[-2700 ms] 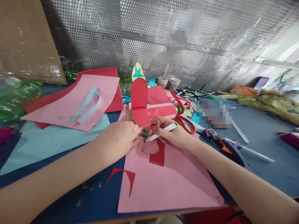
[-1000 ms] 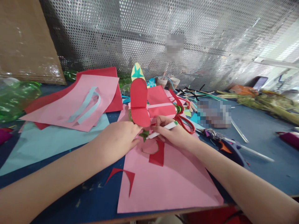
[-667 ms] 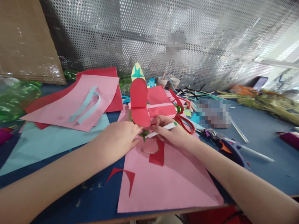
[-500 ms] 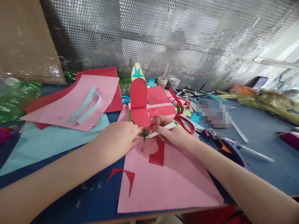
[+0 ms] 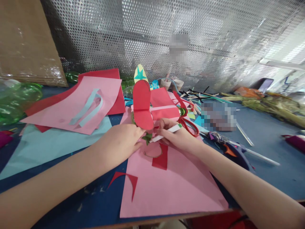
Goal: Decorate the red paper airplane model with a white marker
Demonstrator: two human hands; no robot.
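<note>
My right hand (image 5: 173, 135) grips a white pen with a green end (image 5: 164, 133), its tip down by a small dark green star-shaped piece (image 5: 147, 137). My left hand (image 5: 126, 136) lies low on the other side of that piece, fingers bent and thumb beside it; the fingertips are partly hidden, so what they press or hold cannot be made out. Pink paper (image 5: 171, 187) lies under both hands, with a dark curved line on it and a red strip (image 5: 160, 159). Just beyond my fingers stands a folded red paper with rounded ends (image 5: 142, 98).
Red-handled scissors (image 5: 194, 128) lie beyond my right hand, and a glue gun (image 5: 234, 152) rests to the right. Pink paper (image 5: 100, 92) and light blue paper (image 5: 59, 143) spread at left. A red offcut (image 5: 126, 176) sits near the front. Green bottles (image 5: 19, 101) stand far left.
The white pen has shifted very slightly in my right hand, its tip a little lower and to the right. My left hand and the papers stay put.
</note>
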